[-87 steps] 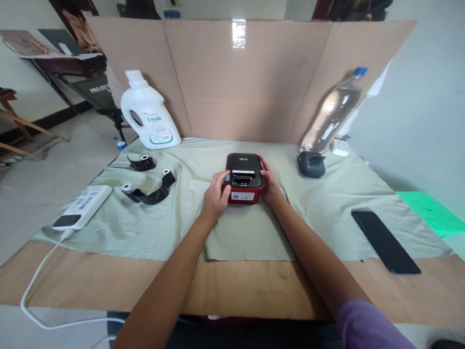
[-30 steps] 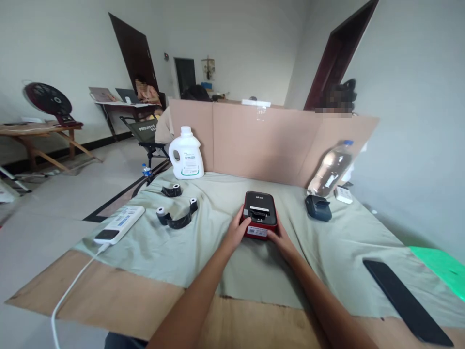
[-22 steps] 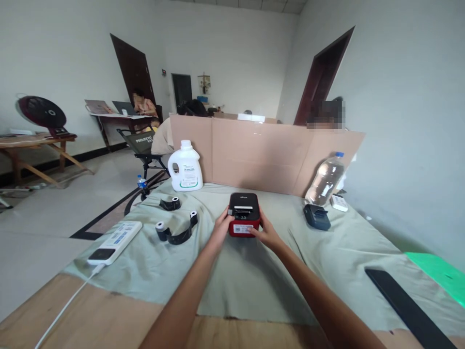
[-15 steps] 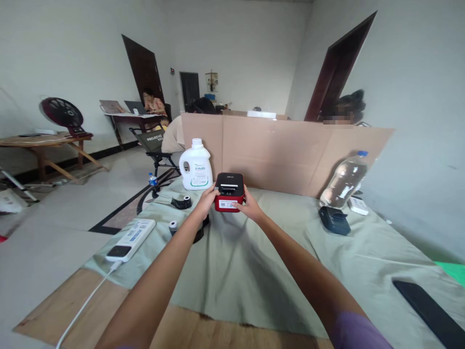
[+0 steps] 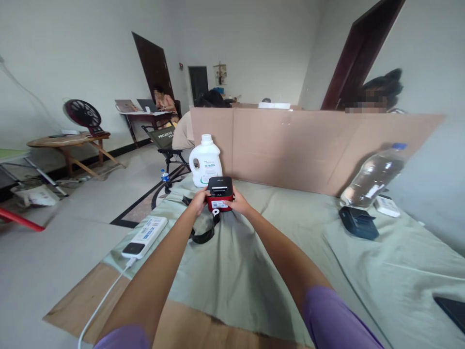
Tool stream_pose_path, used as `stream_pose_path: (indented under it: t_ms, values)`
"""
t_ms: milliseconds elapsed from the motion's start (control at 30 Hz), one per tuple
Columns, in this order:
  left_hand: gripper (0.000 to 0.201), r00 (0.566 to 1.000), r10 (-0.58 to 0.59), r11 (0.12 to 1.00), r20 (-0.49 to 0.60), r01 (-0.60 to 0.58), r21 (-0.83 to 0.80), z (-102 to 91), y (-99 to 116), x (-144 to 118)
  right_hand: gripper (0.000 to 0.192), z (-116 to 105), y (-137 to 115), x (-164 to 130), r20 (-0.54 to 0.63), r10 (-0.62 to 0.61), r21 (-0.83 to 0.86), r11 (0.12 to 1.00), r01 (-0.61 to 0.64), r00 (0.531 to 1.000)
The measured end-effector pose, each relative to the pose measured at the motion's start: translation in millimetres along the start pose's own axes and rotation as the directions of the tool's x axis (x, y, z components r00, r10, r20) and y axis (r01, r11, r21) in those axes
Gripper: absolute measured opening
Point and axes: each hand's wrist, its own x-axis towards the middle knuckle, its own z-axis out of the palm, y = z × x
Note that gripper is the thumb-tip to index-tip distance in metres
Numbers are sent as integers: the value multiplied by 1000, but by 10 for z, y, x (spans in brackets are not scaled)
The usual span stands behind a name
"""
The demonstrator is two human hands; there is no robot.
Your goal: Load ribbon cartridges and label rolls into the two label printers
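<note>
A small red-and-black receipt printer with a white label on its front is gripped between my two hands. My left hand is closed on its left side, and my right hand holds the right side with the thumb across the front. Just in front of the printer is a small roll with a white end, trailing a black strip over the cloth. Another bit of black strip shows behind my left hand, partly hidden. Behind the printer stands a white jug with a handle.
A cardboard sheet stands across the back of the green cloth. A white power strip with a cable lies left. At right are a large clear bottle, a dark device, a white box and a phone. People sit beyond.
Both hands have carried the printer left, in front of the jug and closer to the rolls and black strip. My view has turned slightly left.
</note>
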Motion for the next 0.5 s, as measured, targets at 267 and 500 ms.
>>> stream_pose_path:
  t_ms: [267, 500]
  values:
    - [48, 867, 490, 808, 89, -490, 328, 862, -355, -1009, 65, -972, -111, -1174, -191, 4, -525, 844, -106, 982]
    - [50, 671, 115, 367, 733, -714, 596, 1826, -1143, -2156, 70, -3010, -500, -2797, -744, -206, -636, 511, -578, 636]
